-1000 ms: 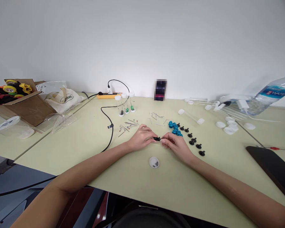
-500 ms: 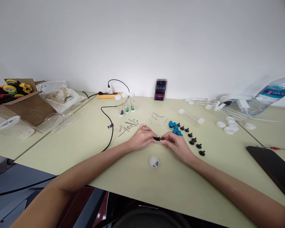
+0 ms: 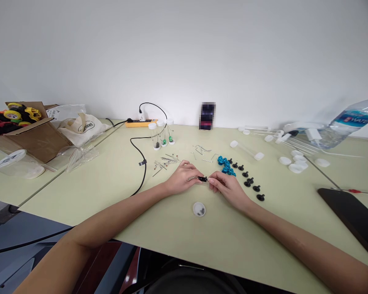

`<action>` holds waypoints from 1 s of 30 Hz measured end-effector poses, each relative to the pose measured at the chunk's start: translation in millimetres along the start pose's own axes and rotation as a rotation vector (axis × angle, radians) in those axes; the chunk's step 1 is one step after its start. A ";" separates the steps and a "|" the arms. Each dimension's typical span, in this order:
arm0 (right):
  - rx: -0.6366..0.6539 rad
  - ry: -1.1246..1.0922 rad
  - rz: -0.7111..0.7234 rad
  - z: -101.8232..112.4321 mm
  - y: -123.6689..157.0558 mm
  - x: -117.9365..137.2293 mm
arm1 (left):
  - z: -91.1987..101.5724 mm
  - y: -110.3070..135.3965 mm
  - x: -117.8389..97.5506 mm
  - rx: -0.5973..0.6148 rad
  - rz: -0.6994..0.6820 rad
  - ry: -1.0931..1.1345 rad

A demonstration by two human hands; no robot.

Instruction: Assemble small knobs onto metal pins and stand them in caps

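My left hand and my right hand meet at the middle of the pale green table. Both pinch a small black part between their fingertips, and a thin metal pin sticks out of it toward the left hand. Just in front of the hands sits a small white cap with dark bits inside. Right of the hands lie a cluster of blue knobs and a row of black knobs. Loose metal pins lie behind the left hand.
A black cable runs to a yellow power strip. A cardboard box of toys and a cloth bag stand at left. Clear tubes and white caps, a water bottle and a dark tablet lie at right.
The right hand's fingers have shifted slightly on the small black part; otherwise both hands stay in place.
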State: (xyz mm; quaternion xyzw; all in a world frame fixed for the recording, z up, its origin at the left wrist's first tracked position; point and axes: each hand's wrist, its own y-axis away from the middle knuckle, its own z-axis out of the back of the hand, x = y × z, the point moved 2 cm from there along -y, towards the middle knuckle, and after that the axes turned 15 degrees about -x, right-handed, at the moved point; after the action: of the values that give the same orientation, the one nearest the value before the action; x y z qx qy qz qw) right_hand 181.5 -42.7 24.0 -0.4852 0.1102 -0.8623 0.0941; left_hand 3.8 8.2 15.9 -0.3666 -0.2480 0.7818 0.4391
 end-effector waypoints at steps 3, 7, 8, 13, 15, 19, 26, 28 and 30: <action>-0.024 0.036 0.015 -0.1 -1.0 -1.3 | 0.2 -0.1 0.2 -0.013 0.009 0.006; -0.038 0.066 0.032 0.3 -1.8 -1.9 | 0.3 -0.2 0.3 -0.035 0.012 0.016; -0.032 0.065 0.035 0.4 -1.7 -1.6 | 0.4 -0.2 0.4 -0.038 0.013 0.020; -0.046 0.004 0.031 0.7 -1.3 -2.4 | 0.4 -0.2 1.3 -0.040 0.020 0.023; -0.055 -0.030 0.035 0.4 -1.5 -4.8 | 0.3 0.1 1.9 -0.042 0.014 0.026; -0.042 -0.063 0.022 -0.3 -1.9 -8.4 | 0.1 0.6 2.1 -0.032 0.005 0.028; -0.005 -0.047 -0.016 0.1 -1.1 -6.2 | 0.0 0.8 1.6 -0.038 0.011 0.047; -0.012 -0.048 -0.005 0.1 -1.4 -7.5 | -0.8 1.2 2.4 -0.037 0.009 0.044; -0.030 -0.049 0.012 0.1 -1.9 -9.1 | -1.7 1.8 3.3 -0.032 0.009 0.036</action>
State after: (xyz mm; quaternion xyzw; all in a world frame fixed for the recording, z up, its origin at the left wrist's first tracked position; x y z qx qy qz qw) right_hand 186.2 -38.4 17.2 -0.5071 0.1238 -0.8477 0.0947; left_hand 3.1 10.4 12.5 -0.3887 -0.2511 0.7730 0.4341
